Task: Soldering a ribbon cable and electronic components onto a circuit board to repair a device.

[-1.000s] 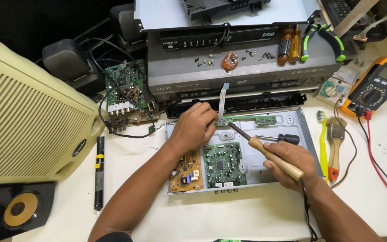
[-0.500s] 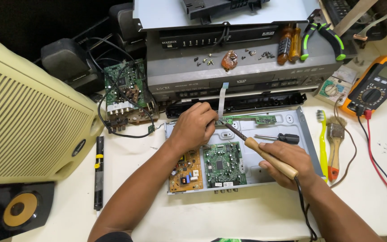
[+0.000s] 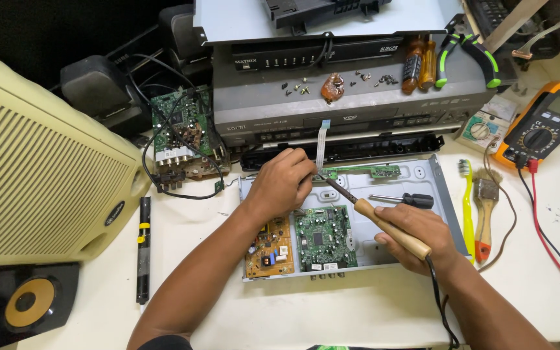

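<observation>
Just above the frame's middle, the left hand (image 3: 280, 185) pinches the white ribbon cable (image 3: 320, 144) by the narrow green board (image 3: 358, 172). Fingers of the right hand (image 3: 416, 236) wrap the soldering iron (image 3: 377, 217); its hot tip could slip, scorching cable or fingertips.

This is my electronics repair bench, a small workshop. An opened player chassis (image 3: 422, 178) with bare circuit boards (image 3: 324, 238) lies in front of me, and a stack of disc players (image 3: 351, 97) sits at the far side with loose screws (image 3: 296, 85) on top. A multimeter (image 3: 546, 123) rests far right, a speaker cabinet (image 3: 40, 175) fills the left, and I hold a soldering iron (image 3: 390, 227).
</observation>
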